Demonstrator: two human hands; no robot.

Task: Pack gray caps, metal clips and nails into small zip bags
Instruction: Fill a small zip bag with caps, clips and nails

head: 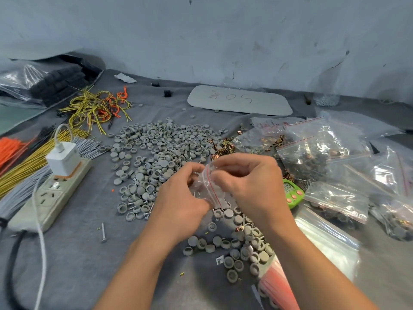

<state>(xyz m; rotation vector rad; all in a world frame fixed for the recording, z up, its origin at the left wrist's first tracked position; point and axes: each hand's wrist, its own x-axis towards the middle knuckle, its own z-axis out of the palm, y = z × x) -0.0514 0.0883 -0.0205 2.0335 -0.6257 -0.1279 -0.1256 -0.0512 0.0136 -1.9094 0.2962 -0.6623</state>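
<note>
A small clear zip bag (209, 187) with a red seal line hangs between both hands above the table's middle. My left hand (178, 193) pinches its left side and my right hand (248, 177) pinches the top right edge. What the bag contains is hard to tell. A wide heap of gray caps (156, 148) lies beyond the hands, and more caps (241, 249) lie under my wrists. Copper-coloured metal clips (223, 148) sit right of the heap. A single nail (103, 232) lies at the left front, with a few more among the caps.
Filled zip bags (324, 148) pile up on the right, with a green timer (292, 193) beside my right hand. A power strip with a white charger (55, 175) and wire bundles (26, 162) fill the left. A stack of empty bags (279, 285) lies under my right forearm.
</note>
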